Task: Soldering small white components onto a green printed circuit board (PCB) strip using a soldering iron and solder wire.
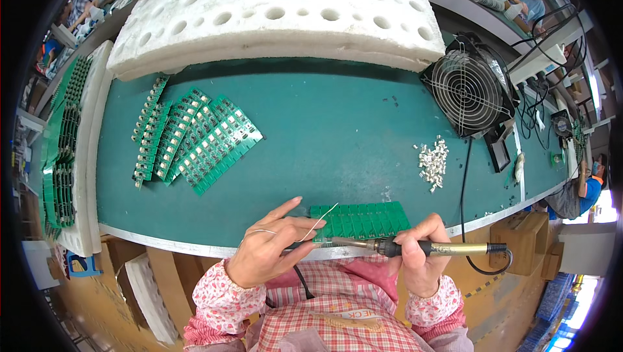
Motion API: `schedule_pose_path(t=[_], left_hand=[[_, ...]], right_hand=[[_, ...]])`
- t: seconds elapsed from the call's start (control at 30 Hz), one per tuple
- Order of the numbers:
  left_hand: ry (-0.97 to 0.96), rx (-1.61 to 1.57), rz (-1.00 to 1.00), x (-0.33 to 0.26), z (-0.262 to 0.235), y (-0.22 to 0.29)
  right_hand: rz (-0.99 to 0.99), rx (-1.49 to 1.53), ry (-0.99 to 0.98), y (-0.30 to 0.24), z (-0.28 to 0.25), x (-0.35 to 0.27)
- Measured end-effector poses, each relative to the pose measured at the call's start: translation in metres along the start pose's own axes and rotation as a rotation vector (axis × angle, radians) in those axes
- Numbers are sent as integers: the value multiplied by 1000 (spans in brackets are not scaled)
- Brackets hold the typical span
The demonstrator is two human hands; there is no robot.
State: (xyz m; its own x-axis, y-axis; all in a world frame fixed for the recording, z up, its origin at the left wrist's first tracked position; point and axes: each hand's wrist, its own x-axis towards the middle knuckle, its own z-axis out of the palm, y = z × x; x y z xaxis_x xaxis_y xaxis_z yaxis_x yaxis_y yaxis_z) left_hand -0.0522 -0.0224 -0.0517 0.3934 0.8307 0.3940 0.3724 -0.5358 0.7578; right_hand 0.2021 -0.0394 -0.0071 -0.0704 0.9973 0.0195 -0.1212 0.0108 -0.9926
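A green circuit board panel (361,220) lies at the near edge of the green bench, its underside up. My right hand (420,253) is closed around a soldering iron (448,248), whose tip points left along the panel's near edge. Between the fingers of my left hand (276,242) runs a thin strand of solder wire (328,212), its free end slanting up over the panel's left end. That hand is beside the panel's left end; whether its fingers also press on the board is hard to see.
Several populated board panels (195,134) overlap at the left. Small white connectors (433,164) lie heaped at the right, near a black fan (468,89). A white foam block with holes (279,21) spans the back. More boards (63,151) stand along foam at far left. The iron's cord (464,190) crosses the right.
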Motion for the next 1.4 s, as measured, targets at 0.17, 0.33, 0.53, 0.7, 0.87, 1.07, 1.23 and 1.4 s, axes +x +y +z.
schedule_pose_path(t=[0.17,0.33,0.53,0.7,0.87,1.07,1.23,1.4], left_hand=[[0,-2,8,0,0,0],[-5,-4,0,-1,0,0],[-6,5,20,-1,0,-1],[2,1,15,-1,0,-1],[-4,11,6,-1,1,0],[0,13,4,-1,1,0],[-5,13,6,-1,1,0],[-3,0,-4,-1,1,0]], right_hand=[[27,-97,-46,-2,6,6],[8,-117,-44,-4,9,8],[-15,-159,-38,-6,9,6],[-25,-190,-23,-7,9,5],[11,-193,-53,-7,10,6],[70,-93,-14,-4,10,8],[3,-42,50,-2,8,4],[-120,-98,153,2,-6,-3]])
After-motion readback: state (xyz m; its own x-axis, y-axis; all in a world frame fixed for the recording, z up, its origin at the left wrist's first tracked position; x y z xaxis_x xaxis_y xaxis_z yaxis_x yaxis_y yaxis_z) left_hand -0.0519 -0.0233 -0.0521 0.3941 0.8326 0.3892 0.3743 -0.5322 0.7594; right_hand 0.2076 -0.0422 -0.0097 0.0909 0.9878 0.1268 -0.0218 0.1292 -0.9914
